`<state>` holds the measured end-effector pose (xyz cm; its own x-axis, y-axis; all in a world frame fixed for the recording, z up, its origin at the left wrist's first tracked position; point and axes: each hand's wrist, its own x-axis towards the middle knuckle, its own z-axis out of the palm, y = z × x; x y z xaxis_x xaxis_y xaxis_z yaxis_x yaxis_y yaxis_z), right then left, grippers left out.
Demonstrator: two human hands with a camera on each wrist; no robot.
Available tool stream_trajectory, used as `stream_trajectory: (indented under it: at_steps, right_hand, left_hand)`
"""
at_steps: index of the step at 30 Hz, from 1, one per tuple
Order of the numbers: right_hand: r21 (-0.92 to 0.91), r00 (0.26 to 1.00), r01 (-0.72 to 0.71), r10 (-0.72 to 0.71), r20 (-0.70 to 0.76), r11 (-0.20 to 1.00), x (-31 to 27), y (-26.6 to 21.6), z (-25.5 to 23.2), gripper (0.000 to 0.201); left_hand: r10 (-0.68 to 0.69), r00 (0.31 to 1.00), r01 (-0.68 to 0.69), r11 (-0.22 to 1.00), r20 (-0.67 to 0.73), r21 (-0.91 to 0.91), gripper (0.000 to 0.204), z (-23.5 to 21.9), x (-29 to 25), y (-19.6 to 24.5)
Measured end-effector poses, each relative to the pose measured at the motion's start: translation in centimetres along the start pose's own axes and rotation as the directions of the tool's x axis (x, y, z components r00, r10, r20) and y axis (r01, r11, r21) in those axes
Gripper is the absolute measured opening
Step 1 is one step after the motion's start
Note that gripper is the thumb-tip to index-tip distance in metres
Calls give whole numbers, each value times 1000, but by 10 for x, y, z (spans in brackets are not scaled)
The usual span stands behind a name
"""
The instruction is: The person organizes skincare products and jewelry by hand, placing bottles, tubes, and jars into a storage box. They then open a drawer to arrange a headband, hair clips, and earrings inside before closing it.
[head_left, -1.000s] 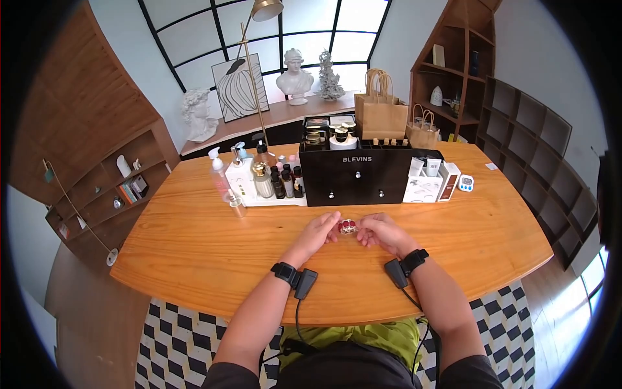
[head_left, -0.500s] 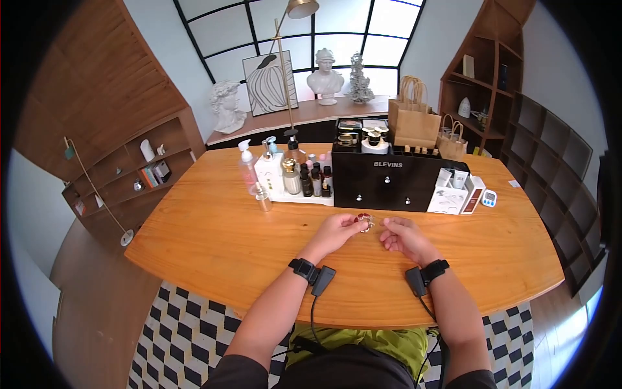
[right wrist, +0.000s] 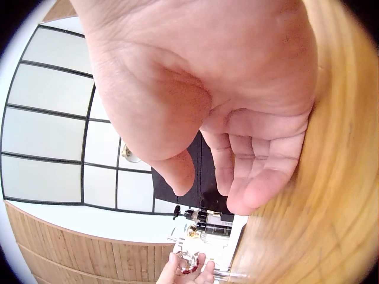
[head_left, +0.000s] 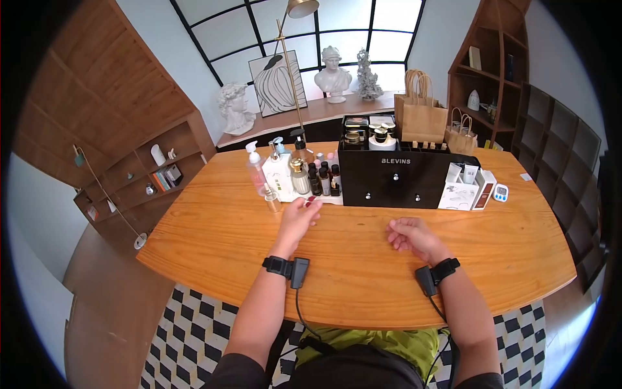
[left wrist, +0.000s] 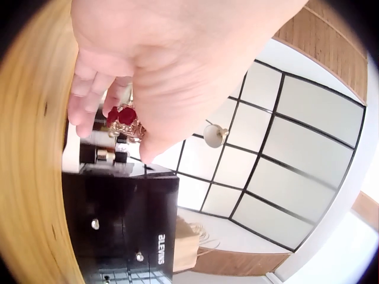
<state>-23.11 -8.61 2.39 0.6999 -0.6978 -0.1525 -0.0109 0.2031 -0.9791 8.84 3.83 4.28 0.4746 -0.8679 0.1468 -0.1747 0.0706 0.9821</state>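
Pump bottle: pink one (head_left: 254,170), upright at the left end of the group on the wooden table (head_left: 343,259).
Small bottle: gold-toned lower part (head_left: 273,201), upright on the wood, just in front of the white tray's left part.
White tray: carries a white pump box (head_left: 276,175), a gold-capped glass bottle (head_left: 300,179) and dark little bottles (head_left: 324,183); its low front edge (head_left: 332,200) faces the person.
Left hand: (head_left: 297,223) at the tray's front edge, palm side toward the wrist camera; thumb and fingers nearly closed, gripping the bracelet. Whether the hand touches the tray, can't tell.
Bracelet: (left wrist: 125,117) red stones on a light metal frame, in the left hand between thumb and fingers, partly hidden; dark little bottles right behind it in head view.
Drawer box: black, BLEVINS on front (head_left: 389,175), three round knobs, jars on top, just right of the tray.
Right hand: (head_left: 414,237) over the table in front of the drawer box, well apart from the left; fingers loosely bent, thumb clear of fingertips, nothing held.
Right end: white holder (head_left: 459,195) with tubes, white-and-brown carton (head_left: 484,190), then white-and-blue timer (head_left: 500,192).
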Motion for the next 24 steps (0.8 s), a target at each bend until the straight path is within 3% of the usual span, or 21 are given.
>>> stream_trajectory:
  at_steps: [2, 4, 9, 11, 13, 14, 16, 23, 24]
  right_hand:
    - [7, 1000, 1, -1, 2, 1000, 1, 1, -1, 28]
    - [10, 1000, 0, 0, 1, 1000, 3, 3, -2, 28]
    - [-2, 1000, 8, -7, 21, 1000, 4, 3, -3, 27]
    - [-2, 1000, 0, 0, 16, 1000, 4, 2, -3, 26]
    - [-4, 1000, -8, 9, 13, 1000, 4, 1, -2, 26]
    - [2, 1000, -9, 9, 14, 1000, 2, 0, -1, 24]
    - [7, 1000, -12, 12, 11, 1000, 1, -1, 0, 24]
    - [3, 1000, -4, 4, 1, 1000, 1, 0, -2, 20]
    - [6, 1000, -10, 10, 0, 1000, 1, 0, -2, 19]
  left_hand:
    - [-69, 996, 72, 995, -51, 64, 32, -28, 3, -9]
    - [-61, 995, 69, 993, -85, 98, 29, -58, 7, -18]
    - [25, 990, 34, 916, -141, 400, 30, -130, 19, -46]
    - [19, 988, 54, 884, -153, 464, 35, -135, 15, -43]
    - [47, 981, 105, 693, -190, 713, 42, -140, 8, -41]
    - [44, 981, 107, 695, -191, 711, 42, -141, 7, -42]
    - [73, 974, 144, 532, -214, 834, 44, -139, 4, -42]
    - [82, 977, 132, 500, -199, 856, 43, -130, 1, -37]
    - [65, 982, 110, 572, -179, 813, 42, -136, 5, -47]
